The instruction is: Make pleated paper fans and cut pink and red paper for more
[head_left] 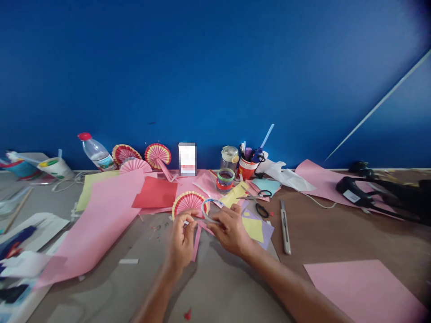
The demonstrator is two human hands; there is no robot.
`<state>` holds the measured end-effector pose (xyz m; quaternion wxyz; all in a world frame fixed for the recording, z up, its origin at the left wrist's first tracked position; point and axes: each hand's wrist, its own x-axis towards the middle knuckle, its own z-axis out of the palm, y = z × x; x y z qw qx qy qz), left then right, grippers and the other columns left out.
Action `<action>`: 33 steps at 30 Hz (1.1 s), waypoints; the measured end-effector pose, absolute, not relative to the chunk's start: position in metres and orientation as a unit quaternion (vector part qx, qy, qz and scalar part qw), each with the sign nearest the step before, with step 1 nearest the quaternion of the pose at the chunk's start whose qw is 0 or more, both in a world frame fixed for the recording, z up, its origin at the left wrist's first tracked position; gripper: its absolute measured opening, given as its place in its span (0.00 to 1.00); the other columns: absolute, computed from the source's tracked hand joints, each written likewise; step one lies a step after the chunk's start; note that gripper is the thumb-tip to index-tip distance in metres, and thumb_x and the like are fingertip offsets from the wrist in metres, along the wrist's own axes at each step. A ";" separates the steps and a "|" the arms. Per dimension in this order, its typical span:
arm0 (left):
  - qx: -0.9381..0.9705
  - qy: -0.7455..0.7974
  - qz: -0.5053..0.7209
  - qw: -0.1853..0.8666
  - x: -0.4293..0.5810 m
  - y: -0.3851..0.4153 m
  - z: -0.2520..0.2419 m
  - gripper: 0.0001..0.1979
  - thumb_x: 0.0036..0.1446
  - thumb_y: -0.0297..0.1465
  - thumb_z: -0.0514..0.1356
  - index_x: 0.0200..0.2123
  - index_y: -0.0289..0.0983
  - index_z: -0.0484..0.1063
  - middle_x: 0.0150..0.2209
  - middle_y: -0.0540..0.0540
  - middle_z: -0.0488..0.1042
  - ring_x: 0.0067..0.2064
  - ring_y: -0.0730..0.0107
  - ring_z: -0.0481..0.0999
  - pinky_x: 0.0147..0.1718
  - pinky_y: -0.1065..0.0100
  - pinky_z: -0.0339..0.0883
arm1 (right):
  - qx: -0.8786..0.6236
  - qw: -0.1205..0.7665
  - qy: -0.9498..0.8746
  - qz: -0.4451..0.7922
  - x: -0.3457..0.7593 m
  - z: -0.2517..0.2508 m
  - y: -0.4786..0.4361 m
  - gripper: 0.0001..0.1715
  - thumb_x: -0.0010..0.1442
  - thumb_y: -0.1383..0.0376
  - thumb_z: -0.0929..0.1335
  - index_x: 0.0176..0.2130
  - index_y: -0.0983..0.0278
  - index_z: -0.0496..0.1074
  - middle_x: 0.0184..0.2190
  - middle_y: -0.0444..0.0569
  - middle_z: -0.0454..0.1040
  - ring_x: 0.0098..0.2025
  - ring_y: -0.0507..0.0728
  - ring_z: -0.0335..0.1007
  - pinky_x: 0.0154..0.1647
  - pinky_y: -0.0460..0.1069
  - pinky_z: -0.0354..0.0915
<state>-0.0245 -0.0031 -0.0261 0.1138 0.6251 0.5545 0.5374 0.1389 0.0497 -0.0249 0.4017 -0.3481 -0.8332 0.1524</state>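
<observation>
My left hand and my right hand meet over the table's middle, both pinching a curled light-blue paper strip that loops up between them. Just behind the loop lies a pink and yellow pleated paper fan. A narrow pink paper strip hangs down beneath my left fingers. Under my right hand lie small yellow and purple paper pieces.
Large pink sheets, a red sheet, more paper fans, a water bottle, a jar, a red cup of tools, tape rolls, scissors, a utility knife and black gear cover the table.
</observation>
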 end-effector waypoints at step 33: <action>0.513 0.620 0.581 0.119 -0.048 -0.005 -0.018 0.10 0.60 0.38 0.51 0.31 0.39 0.64 0.29 0.48 0.73 0.28 0.70 0.68 0.29 0.69 0.63 | -0.473 0.500 -0.561 0.459 0.160 -0.022 0.082 0.04 0.45 0.64 0.61 0.23 0.62 0.63 0.16 0.38 0.57 0.20 0.49 0.49 0.22 0.45 0.48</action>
